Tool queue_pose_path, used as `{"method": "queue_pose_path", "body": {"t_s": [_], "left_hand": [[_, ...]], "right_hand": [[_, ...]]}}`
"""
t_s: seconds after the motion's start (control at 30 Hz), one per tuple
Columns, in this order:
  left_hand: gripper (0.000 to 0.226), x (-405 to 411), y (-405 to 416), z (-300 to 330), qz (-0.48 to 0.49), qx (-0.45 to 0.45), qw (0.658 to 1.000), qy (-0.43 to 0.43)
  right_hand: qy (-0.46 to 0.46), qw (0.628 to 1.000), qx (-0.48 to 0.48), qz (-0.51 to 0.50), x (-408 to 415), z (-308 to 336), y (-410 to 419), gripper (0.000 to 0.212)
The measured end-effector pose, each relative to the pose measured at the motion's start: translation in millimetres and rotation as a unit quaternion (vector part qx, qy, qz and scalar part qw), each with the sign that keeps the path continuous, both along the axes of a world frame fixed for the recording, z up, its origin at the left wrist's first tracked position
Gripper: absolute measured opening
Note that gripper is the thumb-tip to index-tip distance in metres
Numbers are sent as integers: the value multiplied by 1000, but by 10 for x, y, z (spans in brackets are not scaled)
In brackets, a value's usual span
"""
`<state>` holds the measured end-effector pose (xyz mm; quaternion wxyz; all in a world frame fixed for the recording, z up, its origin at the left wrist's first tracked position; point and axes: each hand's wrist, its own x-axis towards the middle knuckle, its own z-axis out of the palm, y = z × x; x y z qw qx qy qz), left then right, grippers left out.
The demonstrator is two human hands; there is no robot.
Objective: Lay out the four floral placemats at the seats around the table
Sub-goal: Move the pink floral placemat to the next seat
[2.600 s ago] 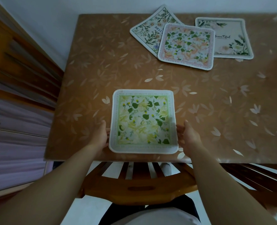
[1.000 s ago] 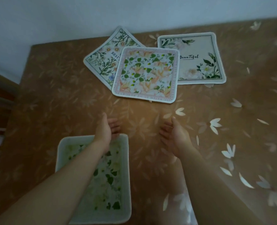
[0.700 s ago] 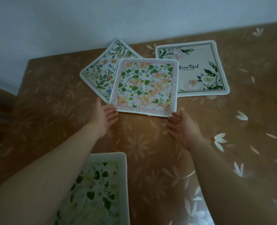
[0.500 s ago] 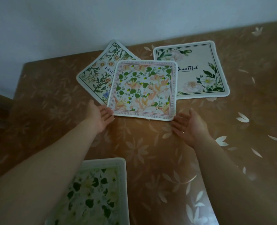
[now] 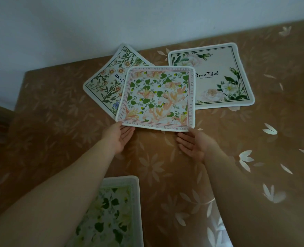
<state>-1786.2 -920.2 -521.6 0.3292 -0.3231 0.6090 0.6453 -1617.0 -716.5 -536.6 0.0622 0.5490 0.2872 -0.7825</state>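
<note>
One of four laid: yellow-green placemat (image 5: 110, 213) flat on the brown bench (image 5: 237, 139), close under the left forearm, at the near edge. Three left, bunched beyond both grips. Topmost pink placemat (image 5: 156, 98) met at its near corners by left grip (image 5: 118, 138) and right grip (image 5: 192, 145), fingers straight and palms up, apparently sliding under its edge, nothing clasped. Half buried beneath, beyond the left grip, daisy placemat (image 5: 104, 82); beyond the right grip, white-rose placemat (image 5: 217, 77), its near-left corner tucked under the pink one. Pale wall (image 5: 112, 20) close behind; lifting first frees both.
</note>
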Motion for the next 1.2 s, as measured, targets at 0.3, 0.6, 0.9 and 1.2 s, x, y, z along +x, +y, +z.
{"method": "queue_pose_path", "body": {"t_s": [0.3,0.6,0.9,1.2], "left_hand": [[21,-35,-186,14,-87,-12,996,-2],[21,265,-310,12,-103,21,994,-21],[23,859,-497,-15,-103,64,991,-48],[21,1592,-761,116,-129,91,985,-63]], "right_hand": [[-5,999,29,38,40,-16,64,19],[17,1000,20,11,300,-36,121,20],[8,999,53,10,871,171,27,18],[-32,989,142,26,1607,598,-314,22]]}}
